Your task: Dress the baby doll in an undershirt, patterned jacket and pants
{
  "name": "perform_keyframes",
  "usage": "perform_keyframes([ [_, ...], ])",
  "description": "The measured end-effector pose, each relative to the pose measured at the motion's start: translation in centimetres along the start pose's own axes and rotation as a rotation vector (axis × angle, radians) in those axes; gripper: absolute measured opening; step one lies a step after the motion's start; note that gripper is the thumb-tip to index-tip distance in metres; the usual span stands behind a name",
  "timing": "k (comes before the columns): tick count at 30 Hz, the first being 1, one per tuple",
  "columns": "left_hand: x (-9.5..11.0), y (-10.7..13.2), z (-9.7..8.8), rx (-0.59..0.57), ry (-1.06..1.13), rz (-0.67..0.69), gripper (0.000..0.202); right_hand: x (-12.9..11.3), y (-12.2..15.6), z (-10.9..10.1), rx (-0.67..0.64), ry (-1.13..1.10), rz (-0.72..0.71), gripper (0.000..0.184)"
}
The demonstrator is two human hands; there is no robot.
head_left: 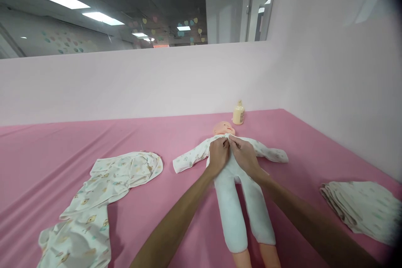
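A baby doll [232,209] with a white cloth body lies on its back, its head away from me. It wears a white printed baby shirt [194,155], with both sleeves spread out to the sides. At the upper chest, just below the doll's head, my left hand [219,153] is closed, pinching the shirt's front near the neckline. Right beside it, my right hand [243,155] also pinches the shirt front, fingertips almost meeting the left ones. Any fastener between the fingers is too small to make out.
On the pink sheet [141,217], a printed baby garment [97,197] is laid out at left. A folded stack of cloth [361,207] lies at right. Behind the doll's head stands a cream pump bottle [238,113]. Pale walls [125,88] border the back and right.
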State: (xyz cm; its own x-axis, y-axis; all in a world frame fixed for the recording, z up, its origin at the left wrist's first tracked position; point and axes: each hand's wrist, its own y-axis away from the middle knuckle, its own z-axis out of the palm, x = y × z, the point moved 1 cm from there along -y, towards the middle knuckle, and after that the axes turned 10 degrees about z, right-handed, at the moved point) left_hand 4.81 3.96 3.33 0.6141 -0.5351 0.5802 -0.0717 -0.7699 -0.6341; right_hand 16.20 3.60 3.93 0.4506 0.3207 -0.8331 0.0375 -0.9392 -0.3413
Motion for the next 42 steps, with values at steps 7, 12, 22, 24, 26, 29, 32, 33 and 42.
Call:
perform_keyframes([
  [7,0.3,-1.0,-1.3,-0.14,0.204,-0.21,0.03,0.1,0.8,0.9,0.019,-0.102,0.081,0.038],
  [12,0.8,-1.1,-1.7,-0.163,0.16,-0.242,0.029,0.3,1.0,1.0,0.006,-0.164,0.15,0.044],
  [22,0.5,-1.1,-1.6,-0.203,0.236,-0.284,0.027,0.8,0.9,1.4,0.002,-0.248,0.124,0.045],
  [24,0.3,-1.2,-1.7,-0.204,0.3,-0.313,0.029,0.8,0.9,1.5,0.015,-0.238,0.101,0.043],
  [26,0.0,-1.3,-1.8,-0.205,0.331,-0.315,0.033,0.8,0.9,1.5,0.023,-0.228,0.087,0.041],
  [29,-0.4,-1.3,-1.7,-0.186,0.328,-0.281,0.033,0.8,0.9,1.6,0.024,-0.222,0.072,0.039],
  [32,-0.8,-1.3,-1.4,-0.159,0.314,-0.253,0.03,0.9,0.9,1.6,0.021,-0.219,0.071,0.04],
  [33,-0.8,-1.2,-1.3,-0.153,0.306,-0.246,0.03,0.9,0.8,1.6,0.019,-0.219,0.072,0.04],
  [42,-0.8,-1.1,-0.9,-0.121,0.153,-0.223,0.027,0.9,0.9,1.6,0.024,0.074,0.009,0.045],
])
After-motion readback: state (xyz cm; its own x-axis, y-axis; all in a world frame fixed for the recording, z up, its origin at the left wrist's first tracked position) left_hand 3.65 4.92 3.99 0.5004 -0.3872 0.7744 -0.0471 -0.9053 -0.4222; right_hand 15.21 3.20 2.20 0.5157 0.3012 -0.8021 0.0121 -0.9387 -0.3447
